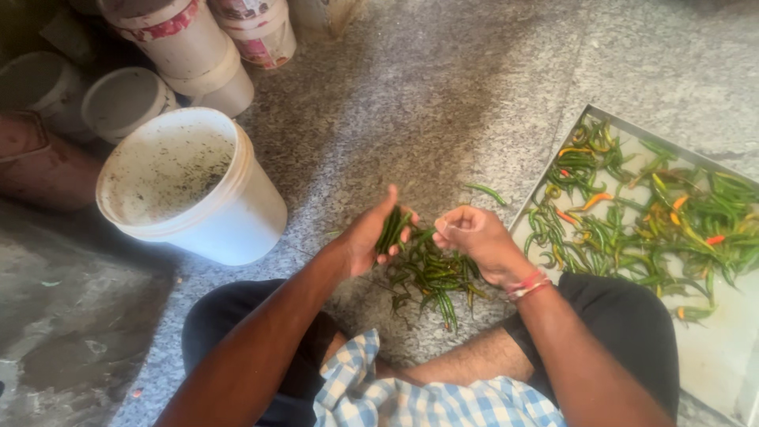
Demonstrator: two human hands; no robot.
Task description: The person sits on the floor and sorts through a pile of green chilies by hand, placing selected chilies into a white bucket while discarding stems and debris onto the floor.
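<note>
On the speckled grey stone floor, the person sat with both hands above a small heap of green chillies. The left hand was curled around a bunch of long green chillies, thumb raised. The right hand was closed in a loose fist just beside it; its contents could not be determined. A flat metal tray of green, orange and red chillies lay to the right, a white plastic bucket to the left.

Green chillies lie heaped at centre, more on the grey metal tray at three o'clock, flecked orange and red. A white bucket sits at nine o'clock. Blue-and-white checked cloth lies at six o'clock on speckled grey floor.
</note>
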